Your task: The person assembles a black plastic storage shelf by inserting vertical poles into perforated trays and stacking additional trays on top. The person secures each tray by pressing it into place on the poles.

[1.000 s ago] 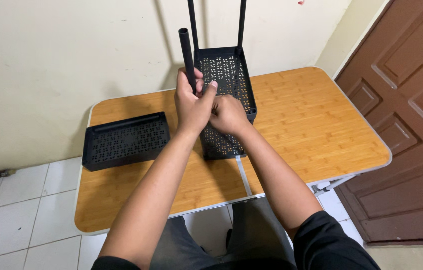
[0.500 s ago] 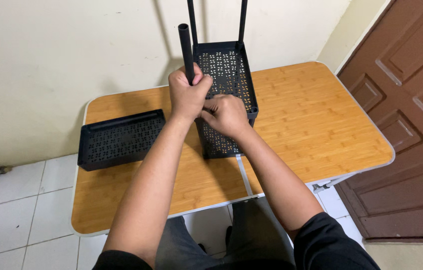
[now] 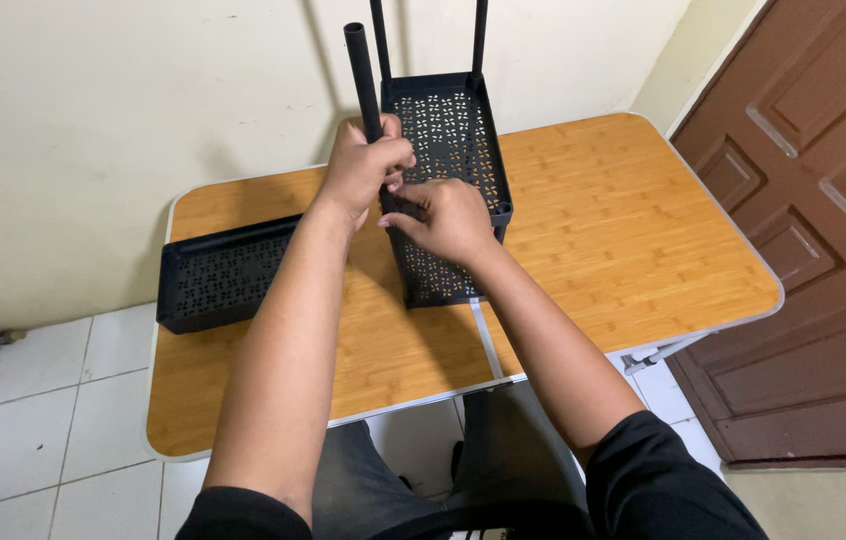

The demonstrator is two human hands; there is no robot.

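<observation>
A person stands over a small folding table with a light wood-grain top (image 3: 623,230) and looks down at both bare hands. The left hand (image 3: 361,170) is clenched around a black tube (image 3: 360,75) that stands nearly upright, its open end rising above the fist. The right hand (image 3: 451,218) sits just beside and below the left, fingers pinched at the near left corner of a black perforated metal basket (image 3: 448,125), where the tube meets it; whether those fingers grasp the tube's foot or the basket's corner cannot be told.

The basket stands on end near the middle of the table's far edge, its open side facing the viewer. Two more thin black tubes (image 3: 480,35) rise from its far corners and run out of view.

A second black perforated tray (image 3: 211,280) lies flat at the table's left edge, well apart from the hands.

A brown panelled door (image 3: 813,220) stands to the right, a cream wall behind, white floor tiles (image 3: 33,400) below.
</observation>
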